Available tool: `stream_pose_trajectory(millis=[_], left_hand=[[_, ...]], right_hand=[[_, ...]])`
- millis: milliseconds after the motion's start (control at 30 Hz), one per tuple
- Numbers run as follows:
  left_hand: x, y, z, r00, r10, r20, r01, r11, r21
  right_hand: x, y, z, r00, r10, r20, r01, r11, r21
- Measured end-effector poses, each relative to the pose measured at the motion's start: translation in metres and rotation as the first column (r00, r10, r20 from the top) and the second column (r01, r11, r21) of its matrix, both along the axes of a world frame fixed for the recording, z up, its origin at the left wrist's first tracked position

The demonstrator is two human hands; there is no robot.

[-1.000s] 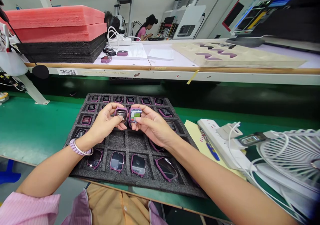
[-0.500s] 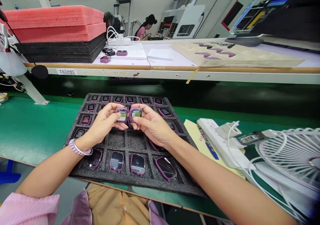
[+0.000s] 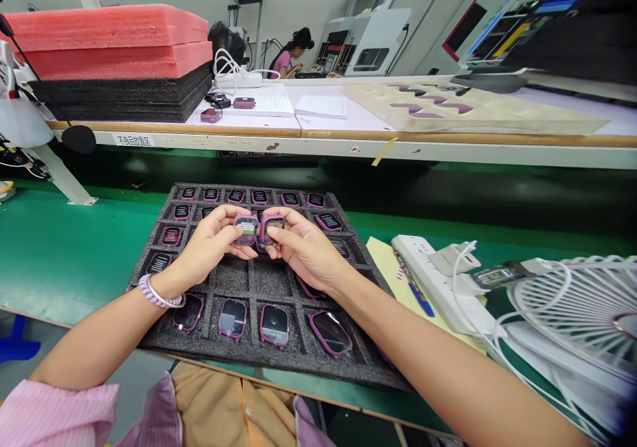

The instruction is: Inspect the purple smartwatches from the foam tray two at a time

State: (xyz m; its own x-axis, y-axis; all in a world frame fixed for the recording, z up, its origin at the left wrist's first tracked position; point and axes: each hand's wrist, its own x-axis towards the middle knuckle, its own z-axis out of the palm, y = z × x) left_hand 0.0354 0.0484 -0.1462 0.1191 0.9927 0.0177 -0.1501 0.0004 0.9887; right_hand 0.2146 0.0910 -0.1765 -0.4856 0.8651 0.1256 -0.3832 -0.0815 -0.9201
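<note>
My left hand (image 3: 213, 238) grips a purple smartwatch body (image 3: 245, 229) without a strap, its lit screen facing me and my thumb at the screen's left edge. Close beside it, my right hand (image 3: 298, 245) holds a second purple smartwatch (image 3: 272, 228), the thumb lying over its lower screen. Both watches are held above a black foam tray (image 3: 233, 361) divided into compartments. Several more purple watches sit in it, such as one at the front (image 3: 274, 325); those in the back rows show text on their screens. My hands and forearms hide some compartments.
On the right lie a white power strip (image 3: 423, 261), a yellow sheet with a blue pen (image 3: 422, 299), cables and a white fan (image 3: 582, 308). A raised shelf (image 3: 298, 132) behind carries red foam blocks (image 3: 114, 36), two watches and a beige tray (image 3: 472, 115). A person sits farther back.
The screens of both held watches have changed: the green and white picture has shrunk on the left one and mostly gone dark on the right one. My hands have barely moved.
</note>
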Motion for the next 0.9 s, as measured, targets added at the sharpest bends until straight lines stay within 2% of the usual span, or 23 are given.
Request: stream_pose_trajectory(millis=[367, 900], left_hand=[[-0.0017, 0.0000, 0.0001, 1.000, 0.005, 0.028, -0.005, 1.000, 0.010], [-0.0015, -0.0009, 0.0017, 1.000, 0.027, 0.013, -0.027, 1.000, 0.005]], right_hand=[[0.0035, -0.0014, 0.0024, 0.997, 0.069, -0.027, -0.070, 0.997, -0.020], [0.0033, -0.0032, 0.0033, 0.998, 0.065, 0.018, -0.065, 0.998, -0.008]])
